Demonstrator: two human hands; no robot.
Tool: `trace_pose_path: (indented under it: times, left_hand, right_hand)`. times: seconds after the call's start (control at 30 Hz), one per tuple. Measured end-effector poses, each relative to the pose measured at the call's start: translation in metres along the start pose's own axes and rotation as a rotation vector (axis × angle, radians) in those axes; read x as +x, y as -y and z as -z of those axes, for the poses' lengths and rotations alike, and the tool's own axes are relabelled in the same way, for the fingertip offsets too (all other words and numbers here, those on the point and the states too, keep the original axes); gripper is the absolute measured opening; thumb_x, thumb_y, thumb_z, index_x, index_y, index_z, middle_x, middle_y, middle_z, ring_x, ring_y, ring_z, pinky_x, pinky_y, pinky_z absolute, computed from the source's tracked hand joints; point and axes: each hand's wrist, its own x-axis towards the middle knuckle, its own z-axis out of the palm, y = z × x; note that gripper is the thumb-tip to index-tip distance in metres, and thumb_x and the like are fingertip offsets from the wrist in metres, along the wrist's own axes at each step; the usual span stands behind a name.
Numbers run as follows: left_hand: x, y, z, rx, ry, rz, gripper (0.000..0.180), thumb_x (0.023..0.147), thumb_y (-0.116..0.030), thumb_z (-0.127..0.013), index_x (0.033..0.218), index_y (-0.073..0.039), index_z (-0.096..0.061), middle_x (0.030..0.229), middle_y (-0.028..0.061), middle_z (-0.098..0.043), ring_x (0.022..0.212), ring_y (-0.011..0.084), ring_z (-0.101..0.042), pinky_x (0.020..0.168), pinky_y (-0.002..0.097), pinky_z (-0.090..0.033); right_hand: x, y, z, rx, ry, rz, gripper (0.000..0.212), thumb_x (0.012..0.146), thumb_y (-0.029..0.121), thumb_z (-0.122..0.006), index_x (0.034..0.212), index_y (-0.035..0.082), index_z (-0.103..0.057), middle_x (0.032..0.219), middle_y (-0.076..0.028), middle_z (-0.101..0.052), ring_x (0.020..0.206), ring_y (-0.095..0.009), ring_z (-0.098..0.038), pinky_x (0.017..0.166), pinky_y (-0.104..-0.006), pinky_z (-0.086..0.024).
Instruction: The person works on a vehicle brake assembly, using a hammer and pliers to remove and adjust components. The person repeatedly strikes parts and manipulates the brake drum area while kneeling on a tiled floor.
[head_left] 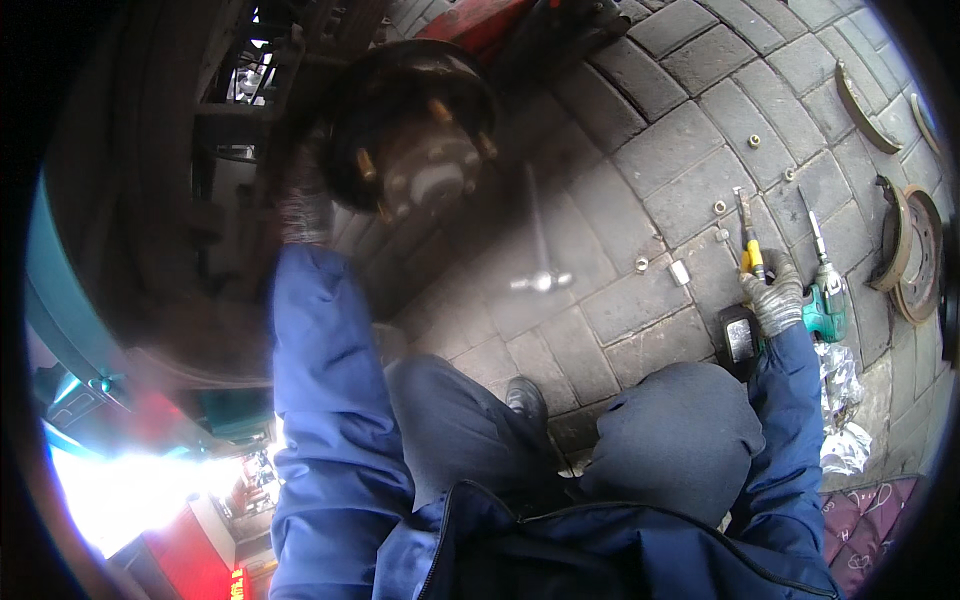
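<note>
My right hand (pixel 777 300), in a grey glove, is down at the paving on the right. Its fingers are closed around the end of a yellow-and-black-handled tool (pixel 752 246) with a narrow blade. Right beside that hand lies a green power drill (pixel 828 302) with a long bit. On the left, my gloved left hand (pixel 306 208) reaches up beside the wheel hub (pixel 430 150), which has several studs around it. Shadow and blur hide the left fingers. Between my hands is a T-handle wrench (pixel 542 280), its shaft pointing away from me.
Several lug nuts (pixel 641 264) and a silver socket (pixel 680 272) lie on the paving. Curved brake shoes (pixel 862 112) and a rusty round plate (pixel 920 265) are at the far right. Clear plastic wrapping (pixel 845 440) and a maroon quilted cloth (pixel 870 525) lie at lower right.
</note>
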Motion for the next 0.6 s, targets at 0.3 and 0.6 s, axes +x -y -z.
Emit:
trace_pose_path:
  times: [0.3, 0.6]
  left_hand:
    - [-0.002, 0.022, 0.003, 0.007, -0.103, -0.003, 0.046, 0.085, -0.017, -0.068, 0.126, 0.002, -0.057, 0.121, 0.0089, -0.06, 0.105, 0.0198, -0.056, 0.093, 0.0311, -0.047]
    - [-0.011, 0.023, 0.0, -0.066, -0.014, -0.136, 0.05, 0.089, -0.027, -0.065, 0.128, 0.003, -0.055, 0.123, 0.0129, -0.06, 0.11, 0.023, -0.056, 0.097, 0.0331, -0.045]
  right_hand:
    - [0.002, 0.179, -0.028, 0.647, 0.653, 0.096, 0.065, 0.068, 0.02, -0.071, 0.124, -0.001, -0.048, 0.094, -0.008, -0.058, 0.083, -0.018, -0.058, 0.071, -0.033, -0.05]
    - [-0.023, 0.353, -0.096, -0.173, 0.254, 1.051, 0.051, 0.076, 0.022, -0.067, 0.116, -0.005, -0.052, 0.101, -0.022, -0.06, 0.091, -0.032, -0.063, 0.081, -0.0411, -0.053]
